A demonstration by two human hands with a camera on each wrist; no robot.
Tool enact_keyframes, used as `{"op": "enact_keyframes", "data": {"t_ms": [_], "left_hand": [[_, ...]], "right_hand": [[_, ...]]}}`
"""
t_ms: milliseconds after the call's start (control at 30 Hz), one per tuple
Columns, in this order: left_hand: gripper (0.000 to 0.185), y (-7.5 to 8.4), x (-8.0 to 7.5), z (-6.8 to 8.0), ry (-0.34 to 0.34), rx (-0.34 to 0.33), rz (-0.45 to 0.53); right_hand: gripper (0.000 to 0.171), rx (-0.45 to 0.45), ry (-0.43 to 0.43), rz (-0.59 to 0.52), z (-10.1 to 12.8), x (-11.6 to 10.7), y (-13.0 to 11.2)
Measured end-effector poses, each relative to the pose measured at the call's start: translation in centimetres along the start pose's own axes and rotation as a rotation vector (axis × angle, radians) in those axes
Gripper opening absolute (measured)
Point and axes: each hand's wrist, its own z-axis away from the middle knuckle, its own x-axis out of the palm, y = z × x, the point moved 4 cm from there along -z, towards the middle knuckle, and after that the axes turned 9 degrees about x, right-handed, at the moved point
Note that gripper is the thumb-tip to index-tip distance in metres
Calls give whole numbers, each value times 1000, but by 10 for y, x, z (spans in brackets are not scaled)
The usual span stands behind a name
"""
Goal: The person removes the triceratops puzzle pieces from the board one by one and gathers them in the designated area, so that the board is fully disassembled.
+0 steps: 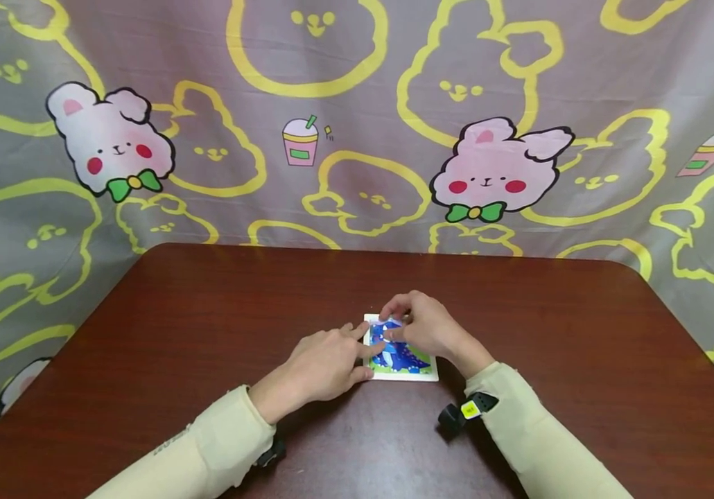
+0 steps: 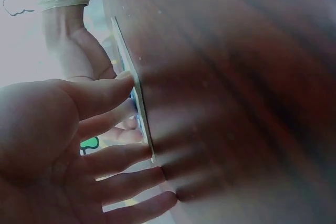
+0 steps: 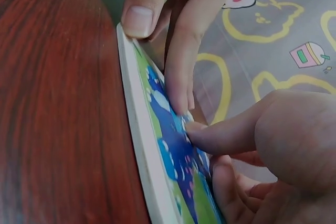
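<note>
A small square picture board [image 1: 402, 376] with a white border and a blue dinosaur-like figure lies flat on the table. My left hand [image 1: 328, 360] rests at its left side with fairly straight fingers. One finger reaches onto the picture, and the thumb touches the near left corner. The right hand [image 1: 428, 326] is bent over the far edge. In the right wrist view, its thumb [image 3: 226, 136] touches the picture while its curled fingers [image 3: 231, 192] sit at the far edge. The left thumb [image 3: 142, 17] presses the white border there. Both hands cover parts of the picture.
The board lies on a dark brown wooden table [image 1: 238, 312] with rounded far corners. Behind the table hangs a grey cloth [image 1: 357, 125] with yellow outlines and cartoon rabbits. A black strap with a small camera [image 1: 453, 418] is on the right wrist.
</note>
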Motion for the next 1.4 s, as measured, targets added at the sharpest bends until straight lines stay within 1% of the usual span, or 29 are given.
{"op": "enact_keyframes", "data": {"t_ms": [267,667,767,900,1067,1267,1400], "left_hand": [[47,1,0,-1,-15,-46,-5],[47,2,-3,-1,-15,-82,12],[47,3,-3,-2,-18,-90,15],[47,3,-3,-3,-23,-98,18],[46,4,-4,-4,-28,-104,15],[45,2,-3,-5,-34,-117,34],[45,1,-2,-4,-36,-118,47]], "right_hand": [[18,23,-10,13,1,2,-5],[20,51,-25,-6,0,3,-7],[16,55,-21,-15,0,3,-6],[15,30,-1,-22,1,4,-7],[27,-10,29,1,4,4,-8],[26,-45,44,54,5,5,-13],[27,-75,32,79,4,5,-14]]}}
